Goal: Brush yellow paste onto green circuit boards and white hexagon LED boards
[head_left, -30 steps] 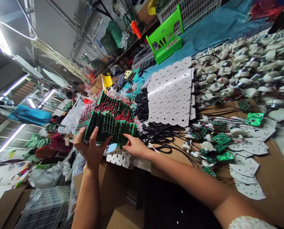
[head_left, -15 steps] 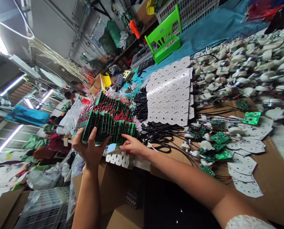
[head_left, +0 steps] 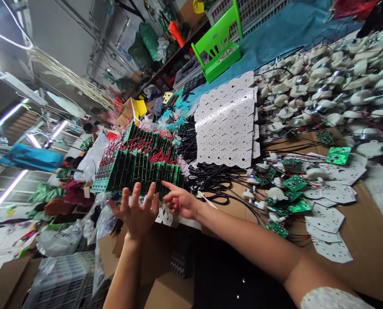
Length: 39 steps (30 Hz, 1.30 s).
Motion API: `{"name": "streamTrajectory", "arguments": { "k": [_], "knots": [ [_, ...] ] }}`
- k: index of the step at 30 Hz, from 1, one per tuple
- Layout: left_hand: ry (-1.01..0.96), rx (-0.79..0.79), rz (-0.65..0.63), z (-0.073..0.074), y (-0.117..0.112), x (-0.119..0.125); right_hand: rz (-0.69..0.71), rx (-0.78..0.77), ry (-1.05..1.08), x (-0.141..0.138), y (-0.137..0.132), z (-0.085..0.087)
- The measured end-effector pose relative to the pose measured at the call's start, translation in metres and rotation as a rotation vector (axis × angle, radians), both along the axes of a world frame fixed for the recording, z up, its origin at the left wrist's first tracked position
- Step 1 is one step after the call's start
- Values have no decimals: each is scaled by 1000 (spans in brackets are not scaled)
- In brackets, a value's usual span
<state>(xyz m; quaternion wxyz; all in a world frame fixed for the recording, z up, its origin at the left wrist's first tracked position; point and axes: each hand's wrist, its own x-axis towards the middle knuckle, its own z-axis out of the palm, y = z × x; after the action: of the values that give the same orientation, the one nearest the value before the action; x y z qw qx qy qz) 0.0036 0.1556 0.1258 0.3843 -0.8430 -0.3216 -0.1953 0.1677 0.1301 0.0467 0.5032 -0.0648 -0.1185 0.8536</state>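
Note:
A tight row of green circuit boards with red wires (head_left: 140, 161) stands on edge at the table's left end. My left hand (head_left: 136, 212) hovers just below it, fingers spread, holding nothing. My right hand (head_left: 178, 199) lies beside the row's near right corner, index finger stretched toward the boards, other fingers loosely curled, nothing in them. Small white perforated plates (head_left: 165, 216) lie under my right hand.
White perforated sheets (head_left: 226, 124) are stacked mid-table beside black cables (head_left: 210, 178). Loose green boards (head_left: 294, 184), white motors (head_left: 323, 77) and white LED plates (head_left: 329, 223) cover the right side. A green plastic chair (head_left: 218, 43) stands behind. People sit far left. Crates and boxes lie below.
My left hand has let go of the row of boards and dropped back with fingers spread. The right hand has stayed at the row's corner.

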Motion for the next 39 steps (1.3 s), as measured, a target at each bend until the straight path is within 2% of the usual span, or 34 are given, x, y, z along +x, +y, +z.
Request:
{"name": "streamTrajectory", "arguments": {
  "k": [2,5,9,12,15,20,23,26,29,35,39],
  "knots": [
    [30,-55,-10,-12,6,0,11,21,-15,2,0,-3],
    [28,-83,-44,-22,20,0,38,81,3,5,0,-8],
    [29,-115,-65,-25,32,-6,51,155,-17,6,0,-12],
    [37,-129,-94,-24,38,-16,-8,199,-121,2,1,-15],
    [69,-86,-118,-22,43,-26,-79,280,-412,-6,4,-18],
    [126,10,-193,-20,48,-27,-277,499,-1239,-12,5,-17],
    [142,21,-188,-18,47,-25,-286,534,-1425,-10,2,-14],
    [150,-5,-190,-16,46,-23,-285,543,-1450,-8,0,-13],
    [130,-31,-187,-15,46,-22,-349,522,-1385,-10,0,-16],
    [108,-46,-180,-13,48,-20,-457,222,-1322,-8,-8,-29],
    [108,-27,-148,-12,47,-15,-466,180,-1283,-6,-11,-36]
  ]
}}
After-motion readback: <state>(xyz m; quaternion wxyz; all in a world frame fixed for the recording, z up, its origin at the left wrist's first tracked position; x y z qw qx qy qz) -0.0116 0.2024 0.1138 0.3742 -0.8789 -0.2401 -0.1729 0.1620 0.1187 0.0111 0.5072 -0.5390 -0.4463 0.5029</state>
